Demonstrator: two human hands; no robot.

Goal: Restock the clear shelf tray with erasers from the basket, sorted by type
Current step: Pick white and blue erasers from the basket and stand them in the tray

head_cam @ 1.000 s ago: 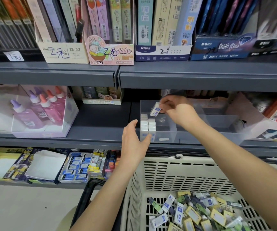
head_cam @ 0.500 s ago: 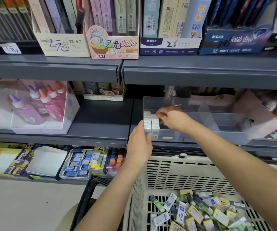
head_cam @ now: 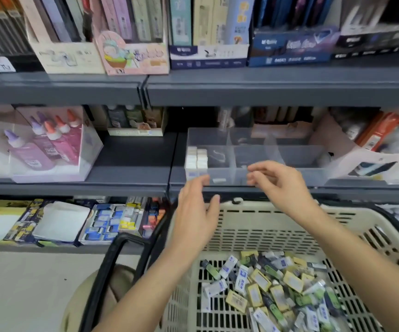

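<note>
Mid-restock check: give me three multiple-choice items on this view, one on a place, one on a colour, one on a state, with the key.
1. Which compartment of the clear tray holds the white erasers? A front left; B back right; C front right.
2. What colour is the basket? A blue; B cream; C red.
3. What do the left hand and right hand hold? A an eraser each; B a glue bottle; C nothing.
Key: 1 A, the white stack stands in the tray's front-left corner. 2 B, its slotted walls are cream. 3 C, both hands hover before the tray with loose fingers around nothing.
</note>
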